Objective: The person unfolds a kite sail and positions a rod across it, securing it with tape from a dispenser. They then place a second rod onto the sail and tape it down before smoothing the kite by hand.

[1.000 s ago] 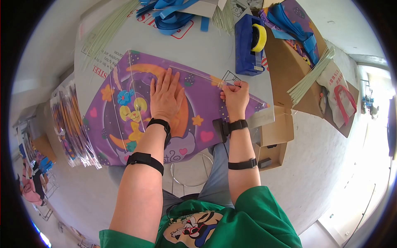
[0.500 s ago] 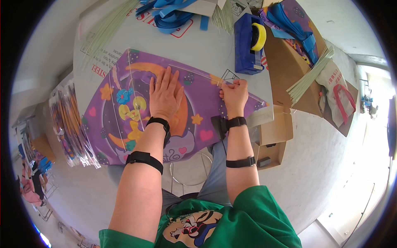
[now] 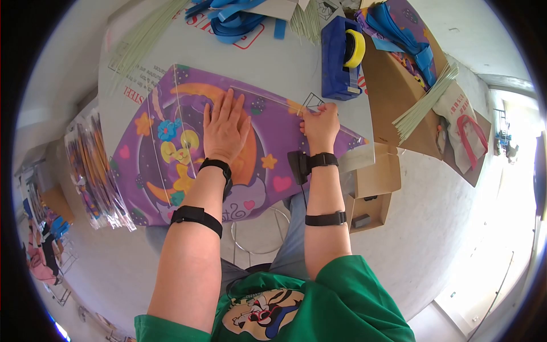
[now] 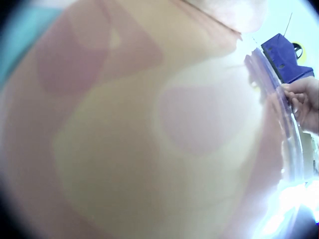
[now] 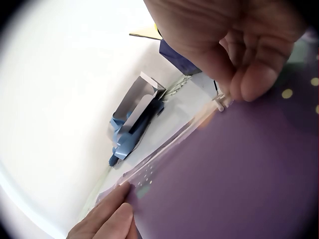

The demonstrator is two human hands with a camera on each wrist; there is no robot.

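A purple sheet printed with a cartoon animal and a moon (image 3: 265, 125) lies on the grey tabletop (image 3: 228, 62), with thin rods along it. My left hand (image 3: 225, 128) rests flat on its middle, fingers straight and fingertips by the upper edge. At the right part of that edge, my right hand (image 3: 321, 126) pinches a spot beside a small clear fitting (image 5: 220, 103). In the right wrist view, thumb and fingertips of the right hand (image 5: 239, 50) meet there; what lies between them is hidden. The left wrist view shows mostly blurred sheet (image 4: 124, 149).
A blue tape dispenser (image 3: 336, 62) with yellow tape stands beyond my right hand. Blue straps (image 3: 231, 28) and bundles of thin pale rods (image 3: 148, 40) lie at the back. Cardboard (image 3: 393, 108) is at the right, an open box (image 3: 376, 176) below it, wrapped packs (image 3: 97, 171) at the left.
The head view has shifted slightly. My right forearm has swung a little to the left, its fingers still pinching at the edge; my left hand stays flat on the sheet.
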